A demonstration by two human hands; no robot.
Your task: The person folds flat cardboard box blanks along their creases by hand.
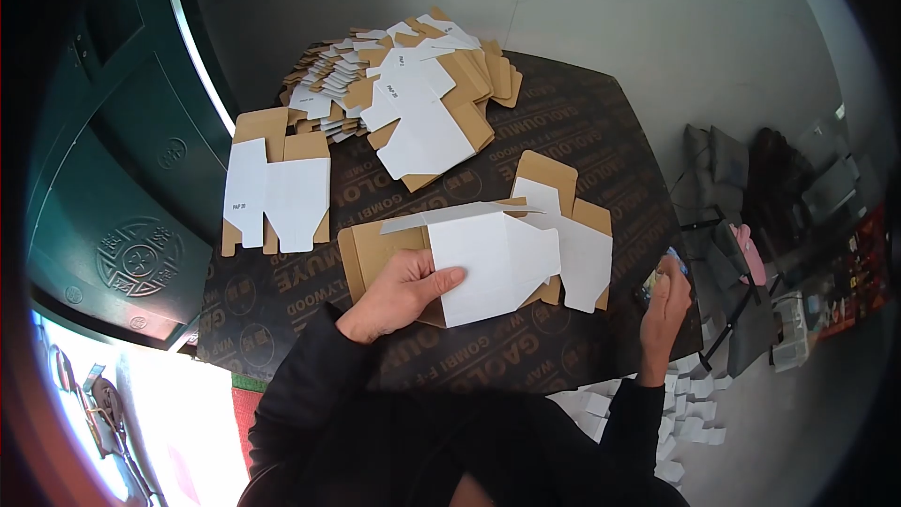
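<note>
My left hand [404,293] grips a partly folded cardboard box [481,268], white outside and brown inside, thumb on its white face and fingers inside the brown opening. The box is held over the table's front middle. Behind it, a flat white-and-brown carton blank [580,249] lies partly covered. At the table's right edge, my right hand [664,305] has its fingers curled around or against a small, colourful item [651,287]. Most of that item is hidden, so its kind is unclear.
A large pile of flat carton blanks [413,122] covers the back of the dark printed table [526,357]. Another blank [282,192] lies at the left. White folded boxes [690,408] sit on the floor at right. Grey chairs [718,164] and a green door [131,225] flank the table.
</note>
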